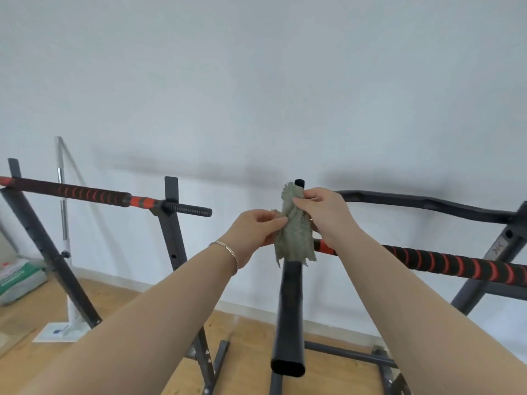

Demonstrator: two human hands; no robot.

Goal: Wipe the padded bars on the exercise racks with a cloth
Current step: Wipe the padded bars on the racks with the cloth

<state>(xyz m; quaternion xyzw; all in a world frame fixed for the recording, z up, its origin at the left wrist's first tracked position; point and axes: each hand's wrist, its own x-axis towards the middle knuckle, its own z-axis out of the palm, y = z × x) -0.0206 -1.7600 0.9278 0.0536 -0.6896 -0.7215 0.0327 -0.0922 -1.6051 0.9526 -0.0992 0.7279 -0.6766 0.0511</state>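
Frayed grey-green cloth held over a black padded bar.
Left hand pinches its 9 o'clock edge, right hand its 1 o'clock corner; wrapping it snugly before sliding should wipe best.

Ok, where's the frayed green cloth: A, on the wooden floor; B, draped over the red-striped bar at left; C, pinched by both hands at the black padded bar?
C: the left hand and right hand both pinch the frayed green cloth at the black padded bar.

The wooden floor bears both exercise racks, a flat mop and a sack
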